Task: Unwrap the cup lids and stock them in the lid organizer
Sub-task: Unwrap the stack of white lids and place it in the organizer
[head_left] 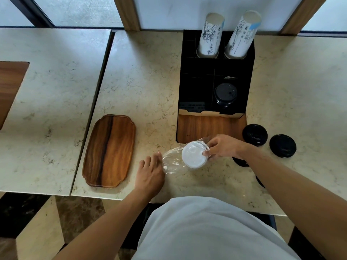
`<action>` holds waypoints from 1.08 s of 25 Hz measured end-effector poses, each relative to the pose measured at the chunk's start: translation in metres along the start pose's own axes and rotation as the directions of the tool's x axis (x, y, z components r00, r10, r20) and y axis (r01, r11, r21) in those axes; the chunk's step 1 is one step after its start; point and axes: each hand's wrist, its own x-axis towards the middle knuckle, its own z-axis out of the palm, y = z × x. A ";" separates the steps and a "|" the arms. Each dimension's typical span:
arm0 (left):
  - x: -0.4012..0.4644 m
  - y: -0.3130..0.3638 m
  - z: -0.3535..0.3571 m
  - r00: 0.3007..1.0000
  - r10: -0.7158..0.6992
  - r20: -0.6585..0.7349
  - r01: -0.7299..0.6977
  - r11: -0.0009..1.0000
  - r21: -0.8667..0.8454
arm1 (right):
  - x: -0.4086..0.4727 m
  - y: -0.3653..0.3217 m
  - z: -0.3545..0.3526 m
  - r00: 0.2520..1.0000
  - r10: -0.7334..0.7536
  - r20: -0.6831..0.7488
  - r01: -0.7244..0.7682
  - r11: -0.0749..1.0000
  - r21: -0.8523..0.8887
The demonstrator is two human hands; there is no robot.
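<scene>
- The right hand (pixel 223 148) pinches the rim of a stack of white lids (pixel 194 154), fingers and thumb curled onto its right edge, just below the middle of the frame.
- The left hand (pixel 150 173) lies with fingers straight on the counter (pixel 146 76), its fingertips touching the loose end of the clear plastic wrap (pixel 171 162) that trails left off the white stack.
- The wrapped stack sits just in front of the black lid organizer (pixel 199 79), whose wooden front panel (pixel 204 126) is right above it.
- Inside the organizer a stack of black lids (pixel 225 94) fills the right-hand slot; the left slot beside it looks dark.
- Two tall stacks of paper cups (pixel 211 34) lean out of the organizer's back, printed with line drawings; the small print is too blurred to read.
- Loose black lids (pixel 254 134) lie on the counter at right, close to the right forearm; another is partly hidden under it.
- A wooden tray (pixel 109 151) lies to the left, apart from the left hand, near the counter's front edge.
- Open marble stretches between the tray and the organizer.
</scene>
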 end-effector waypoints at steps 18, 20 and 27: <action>-0.008 -0.013 0.004 0.970 0.192 -0.148 -0.217 0.960 -0.175 | 0.014 -0.002 0.028 0.999 0.032 0.028 -0.036 0.987 0.157; -0.010 -0.011 0.006 0.978 0.157 -0.136 -0.181 0.966 -0.186 | 0.010 -0.001 0.026 0.999 0.026 0.024 -0.030 0.984 0.178; -0.019 -0.014 0.008 0.993 0.076 -0.089 -0.090 0.982 -0.167 | 0.005 -0.012 0.027 0.995 -0.017 -0.099 0.022 0.998 0.053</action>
